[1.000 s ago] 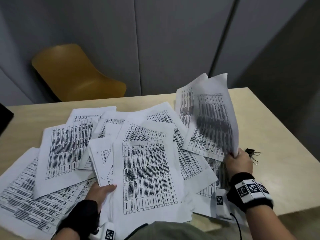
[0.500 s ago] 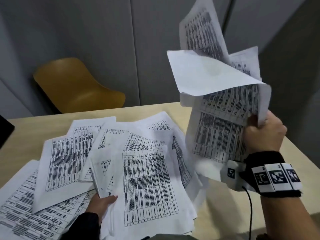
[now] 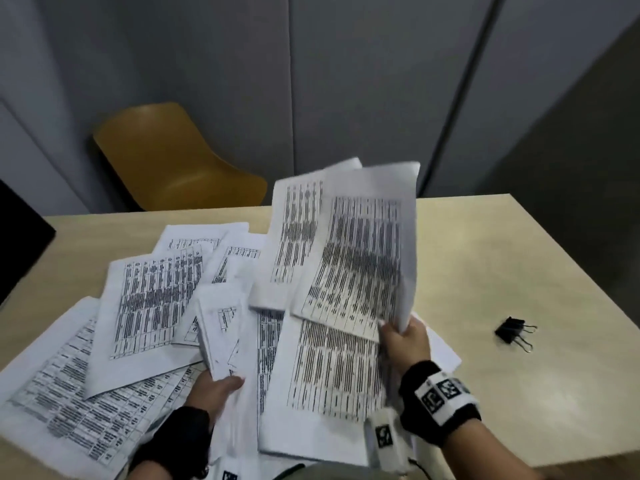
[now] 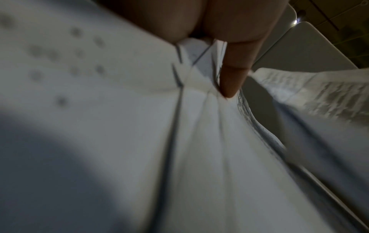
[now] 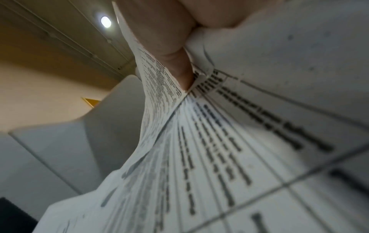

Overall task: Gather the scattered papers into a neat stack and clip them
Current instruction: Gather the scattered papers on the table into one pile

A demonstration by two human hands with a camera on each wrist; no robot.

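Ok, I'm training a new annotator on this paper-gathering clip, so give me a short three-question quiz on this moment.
1. True or false: the binder clip is already clamped on the papers.
2. Which hand holds sheets lifted above the table? A) left hand B) right hand C) neither
3. Fill in: behind the table stands a ______ chair.

Key:
1. False. It lies alone on the table, to the right of the papers.
2. B. The right hand grips a raised bundle; the left hand holds sheets low in the scattered pile.
3. Yellow.

Yellow chair point(image 3: 173, 157) behind wooden table point(image 3: 519, 271)
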